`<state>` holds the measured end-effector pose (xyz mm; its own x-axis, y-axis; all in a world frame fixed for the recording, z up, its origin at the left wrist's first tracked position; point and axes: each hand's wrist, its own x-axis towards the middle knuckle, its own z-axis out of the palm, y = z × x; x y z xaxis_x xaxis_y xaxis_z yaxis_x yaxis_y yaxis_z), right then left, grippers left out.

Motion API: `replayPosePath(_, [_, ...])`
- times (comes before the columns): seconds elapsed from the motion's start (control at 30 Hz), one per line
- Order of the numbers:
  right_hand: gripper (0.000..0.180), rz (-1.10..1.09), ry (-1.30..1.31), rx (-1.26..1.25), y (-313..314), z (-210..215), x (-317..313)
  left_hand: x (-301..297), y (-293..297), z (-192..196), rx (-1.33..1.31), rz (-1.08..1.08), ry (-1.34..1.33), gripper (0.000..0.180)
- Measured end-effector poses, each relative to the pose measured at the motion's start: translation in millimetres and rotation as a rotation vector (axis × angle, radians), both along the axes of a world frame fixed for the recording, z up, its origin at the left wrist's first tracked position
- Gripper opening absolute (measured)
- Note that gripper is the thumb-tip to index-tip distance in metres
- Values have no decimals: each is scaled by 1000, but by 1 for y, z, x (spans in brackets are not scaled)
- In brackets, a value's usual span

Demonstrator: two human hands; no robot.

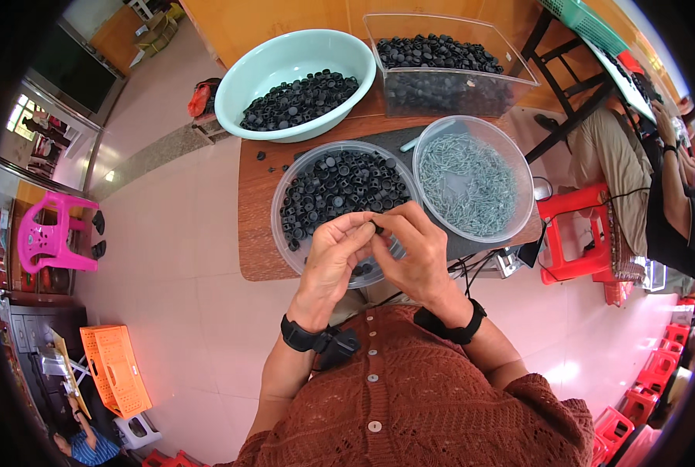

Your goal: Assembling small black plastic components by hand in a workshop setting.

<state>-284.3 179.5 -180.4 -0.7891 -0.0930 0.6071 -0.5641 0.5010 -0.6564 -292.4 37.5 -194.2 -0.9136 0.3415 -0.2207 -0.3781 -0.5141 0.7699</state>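
Observation:
My left hand (333, 257) and my right hand (415, 251) meet above the near edge of a small brown table (254, 233). Between their fingertips they pinch a small black plastic cap (377, 227). Under the hands sits a clear round bowl (283, 194) full of black caps. To its right stands a second clear round bowl (518, 210) holding several thin metal pins. Both wrists wear black bands.
A pale green basin (285, 58) with black caps and a clear rectangular bin (448, 31) of more caps stand at the back. A red stool (573, 233) and a seated person (643, 179) are at the right. A pink chair (48, 233) and an orange crate (118, 370) are at the left.

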Motion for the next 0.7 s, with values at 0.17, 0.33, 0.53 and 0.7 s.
replayPosePath(0.17, [23, 6, -37, -20, -4, 8, -2, -5, -5, 8, -5, -37, -12, 22])
replayPosePath(0.33, [26, -11, -45, -53, -10, 9, -5, -6, -6, 12, 47, -28, 6, 23])
replayPosePath(0.53, [33, 118, -223, -249, -4, 8, -5, -4, -5, 4, 66, 27, -1, 24])
replayPosePath(0.7, [33, 71, -194, -246, -4, 6, -1, -5, -6, -2, 130, -21, -32, 24])
